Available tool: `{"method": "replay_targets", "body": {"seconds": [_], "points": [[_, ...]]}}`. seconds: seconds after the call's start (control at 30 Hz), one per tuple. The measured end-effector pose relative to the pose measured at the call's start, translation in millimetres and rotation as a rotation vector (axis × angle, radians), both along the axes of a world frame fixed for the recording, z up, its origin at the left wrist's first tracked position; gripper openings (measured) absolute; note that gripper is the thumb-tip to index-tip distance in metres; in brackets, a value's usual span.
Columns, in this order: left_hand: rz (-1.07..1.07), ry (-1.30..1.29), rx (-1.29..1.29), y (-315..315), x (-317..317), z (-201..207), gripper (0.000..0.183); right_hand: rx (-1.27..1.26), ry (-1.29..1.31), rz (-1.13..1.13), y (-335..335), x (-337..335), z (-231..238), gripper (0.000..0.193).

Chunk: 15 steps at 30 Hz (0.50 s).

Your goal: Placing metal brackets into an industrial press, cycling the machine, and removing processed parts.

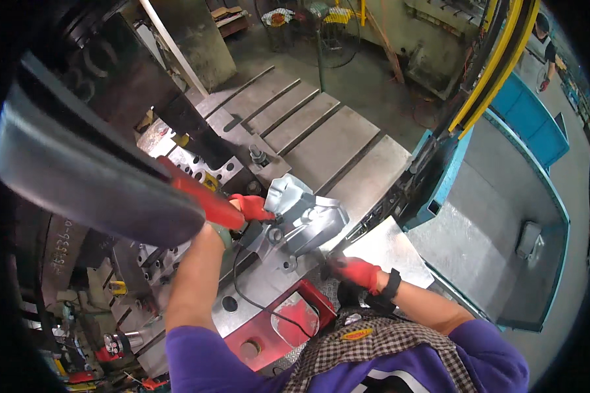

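I cannot tell whether my left grip [254,207], at the shaped metal part [308,219], or right grip [355,272], beside the sheet [393,252], is pinching.

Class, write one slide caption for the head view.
Red-gloved left hand beside a shaped silver metal part, right hand near a bright flat panel.

From here I see a red-gloved left hand [253,207] and red-gloved right hand [358,273], a silvery curved metal part [314,221], and, near, purple cloth sleeves [200,360] and a dark-and-pale checked apron [410,333].
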State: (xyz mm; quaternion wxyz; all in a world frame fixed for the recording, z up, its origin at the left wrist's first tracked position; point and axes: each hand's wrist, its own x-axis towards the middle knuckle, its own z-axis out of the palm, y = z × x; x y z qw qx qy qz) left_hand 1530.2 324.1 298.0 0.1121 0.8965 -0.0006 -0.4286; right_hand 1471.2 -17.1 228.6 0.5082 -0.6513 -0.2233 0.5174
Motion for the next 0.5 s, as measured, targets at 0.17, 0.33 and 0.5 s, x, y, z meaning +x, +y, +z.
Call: {"method": "replay_targets", "body": {"seconds": [0.17, 0.33, 0.5], "points": [[-0.025, -0.018, -0.01, 21, -11, -17, 0.054, -0.156, -0.481, 0.117, 24, -18, 1, 0.061], [0.156, 0.077, -0.019, -15, -16, 25, 0.048, -0.11, -0.54, 0.1, 27, -13, -24, 0.067], [0.098, -0.23, -0.322, -1, -58, -2, 0.048, -0.029, -0.571, 0.076, 26, -26, -23, 0.063]]}}
